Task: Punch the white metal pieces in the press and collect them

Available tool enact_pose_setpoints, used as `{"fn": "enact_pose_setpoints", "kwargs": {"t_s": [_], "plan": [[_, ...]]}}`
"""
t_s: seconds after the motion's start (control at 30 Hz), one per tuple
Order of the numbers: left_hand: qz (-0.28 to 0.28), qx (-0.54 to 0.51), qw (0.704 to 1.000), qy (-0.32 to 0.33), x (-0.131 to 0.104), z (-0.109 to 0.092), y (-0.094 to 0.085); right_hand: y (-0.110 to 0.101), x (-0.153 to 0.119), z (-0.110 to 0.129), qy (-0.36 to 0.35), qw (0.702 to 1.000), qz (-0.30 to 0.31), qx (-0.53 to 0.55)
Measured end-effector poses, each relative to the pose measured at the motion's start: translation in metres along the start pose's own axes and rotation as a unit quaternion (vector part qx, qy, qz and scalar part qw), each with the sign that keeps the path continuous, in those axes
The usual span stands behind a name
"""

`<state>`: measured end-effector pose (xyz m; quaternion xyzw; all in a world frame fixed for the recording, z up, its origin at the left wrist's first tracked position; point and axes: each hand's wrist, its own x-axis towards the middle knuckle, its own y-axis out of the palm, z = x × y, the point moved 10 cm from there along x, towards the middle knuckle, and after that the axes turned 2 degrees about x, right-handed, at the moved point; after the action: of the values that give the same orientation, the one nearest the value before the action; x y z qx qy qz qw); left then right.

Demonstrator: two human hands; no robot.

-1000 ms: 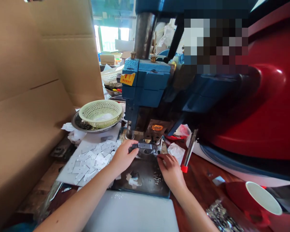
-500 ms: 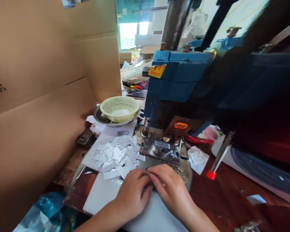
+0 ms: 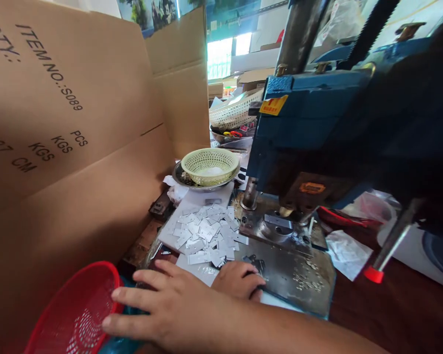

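Observation:
My right hand reaches across to the left with its fingers spread, holding nothing. Its fingertips are at the rim of a red plastic basket; whether they touch it I cannot tell. Partly covered by my right forearm, my left hand rests at the front of the press with curled fingers. What lies under those fingers is hidden. Small dark metal pieces lie just beyond it on the press's base plate. A heap of flat silvery metal plates is spread on a white board.
A blue press stands at right, its die block below and a red-tipped lever beside it. A large cardboard box walls the left. Behind the plates, a pale green basket sits on a metal dish. Metal scraps litter the base.
My hands were together in front of the press. My right hand has moved left across my left hand and opened beside the red basket. The view has turned left, bringing that basket into sight.

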<state>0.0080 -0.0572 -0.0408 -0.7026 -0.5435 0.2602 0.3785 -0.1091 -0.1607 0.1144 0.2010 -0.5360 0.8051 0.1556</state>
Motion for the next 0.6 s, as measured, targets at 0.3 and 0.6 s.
{"fn": "enact_pose_setpoints", "kwargs": {"t_s": [0.3,0.6], "plan": [[-0.011,-0.022,0.998,-0.051,0.003,0.019,0.010,0.103,0.027,-0.020,-0.042,0.980,0.160,-0.115],[-0.093,0.010,0.990,0.106,-0.012,-0.020,-0.017,-0.005,-0.005,-0.018,0.056,0.979,-0.060,-0.187]]}}
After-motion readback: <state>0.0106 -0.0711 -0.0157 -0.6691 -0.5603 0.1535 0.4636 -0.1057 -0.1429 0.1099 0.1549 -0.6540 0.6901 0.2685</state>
